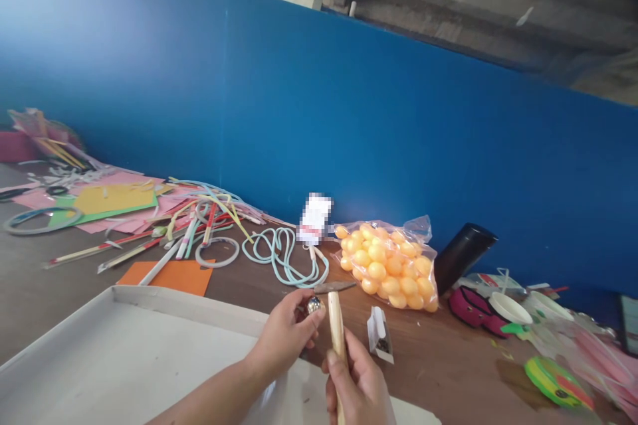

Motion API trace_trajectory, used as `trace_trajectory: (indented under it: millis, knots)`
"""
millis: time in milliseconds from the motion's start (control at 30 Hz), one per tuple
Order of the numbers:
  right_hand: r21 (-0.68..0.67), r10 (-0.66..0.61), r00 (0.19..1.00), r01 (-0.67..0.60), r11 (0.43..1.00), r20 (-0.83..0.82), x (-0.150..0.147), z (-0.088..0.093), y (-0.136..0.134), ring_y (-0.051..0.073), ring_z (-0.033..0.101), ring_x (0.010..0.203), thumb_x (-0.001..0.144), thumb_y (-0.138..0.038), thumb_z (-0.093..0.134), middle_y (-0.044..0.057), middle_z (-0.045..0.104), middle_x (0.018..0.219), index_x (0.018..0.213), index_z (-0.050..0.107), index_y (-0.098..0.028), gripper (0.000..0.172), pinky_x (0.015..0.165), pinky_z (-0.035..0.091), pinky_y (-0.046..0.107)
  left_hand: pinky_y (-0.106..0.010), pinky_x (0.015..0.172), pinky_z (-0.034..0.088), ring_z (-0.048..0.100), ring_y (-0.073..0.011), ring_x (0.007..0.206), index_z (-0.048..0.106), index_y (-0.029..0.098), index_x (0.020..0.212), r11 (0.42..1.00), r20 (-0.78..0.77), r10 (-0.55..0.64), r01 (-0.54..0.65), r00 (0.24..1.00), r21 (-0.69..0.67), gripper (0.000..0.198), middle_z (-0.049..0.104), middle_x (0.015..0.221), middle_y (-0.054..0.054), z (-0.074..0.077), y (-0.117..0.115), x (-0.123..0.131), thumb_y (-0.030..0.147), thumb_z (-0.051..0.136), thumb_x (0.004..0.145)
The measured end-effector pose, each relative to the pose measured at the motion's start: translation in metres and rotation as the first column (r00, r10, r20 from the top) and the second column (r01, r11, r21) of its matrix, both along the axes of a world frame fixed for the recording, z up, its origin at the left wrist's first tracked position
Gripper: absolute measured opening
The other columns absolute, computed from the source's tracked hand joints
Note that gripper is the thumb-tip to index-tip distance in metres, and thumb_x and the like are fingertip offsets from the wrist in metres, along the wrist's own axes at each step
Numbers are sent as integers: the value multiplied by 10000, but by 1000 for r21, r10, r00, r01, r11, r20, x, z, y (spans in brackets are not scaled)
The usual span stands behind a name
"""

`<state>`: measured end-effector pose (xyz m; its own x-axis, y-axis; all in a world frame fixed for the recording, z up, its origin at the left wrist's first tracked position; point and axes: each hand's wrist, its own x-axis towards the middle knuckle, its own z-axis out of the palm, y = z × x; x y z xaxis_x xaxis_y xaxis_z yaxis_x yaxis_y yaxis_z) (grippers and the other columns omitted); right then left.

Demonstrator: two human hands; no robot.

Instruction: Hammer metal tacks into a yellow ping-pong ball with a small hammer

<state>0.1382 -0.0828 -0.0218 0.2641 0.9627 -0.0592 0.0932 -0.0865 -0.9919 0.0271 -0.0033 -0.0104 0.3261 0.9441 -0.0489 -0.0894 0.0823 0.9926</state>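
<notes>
My left hand (284, 332) pinches a small shiny metal ball (315, 305) between thumb and fingers. In my right hand (361, 382) is a pale wooden stick (336, 322), gripped round its lower part and held nearly upright. The ball is close to the stick's upper end, on its left; a narrow gap shows between them. Both hands are over the right part of a white tray (189, 299). Just behind the stick's top lies a dark pointed piece (335, 287). A small open box (379, 335) with dark bits in it sits right of my right hand.
A bag of orange balls (386, 265) and a tilted black cylinder (463, 255) stand by the blue wall (323, 113). Light-blue cord (294, 259), tape rings (218, 252) and coloured paper (114, 199) lie left. A green tape measure (555, 382) is at right.
</notes>
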Motion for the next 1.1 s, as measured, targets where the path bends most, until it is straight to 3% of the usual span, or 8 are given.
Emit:
trace_trajectory:
  millis: [533,767,900,1100]
  knots:
    - [-20,-29,1000,29,999,8,-2,0,-1,56,390,329,747,-531,532,-33,526,560,1217,432,-122,632,279,288,139,-198,418,451,529,-108,473,569,141,969,1000,8,-5,5,1000,3,311,548,554,20,0,-1,0,340,595,732]
    - [-16,-146,982,145,989,-118,-6,7,-4,39,375,296,693,-562,597,-23,560,591,1197,474,-151,662,263,287,136,-226,518,516,580,-112,588,566,155,1037,987,240,74,-37,968,-158,417,546,715,0,2,8,-4,370,668,694]
    - [-32,-221,957,219,975,-190,-8,6,-6,32,391,302,671,-564,620,-16,576,641,1191,498,-178,659,262,274,130,-215,554,518,592,-104,619,573,161,1058,974,379,81,8,922,-228,419,558,776,-17,1,12,-7,360,674,704]
    - [55,-175,981,179,982,-81,-9,1,-8,31,417,303,717,-555,583,-3,588,629,1183,551,-159,613,280,294,130,-231,575,527,608,-120,638,571,160,1084,976,410,77,15,909,-216,426,570,768,-22,2,10,-7,356,665,718]
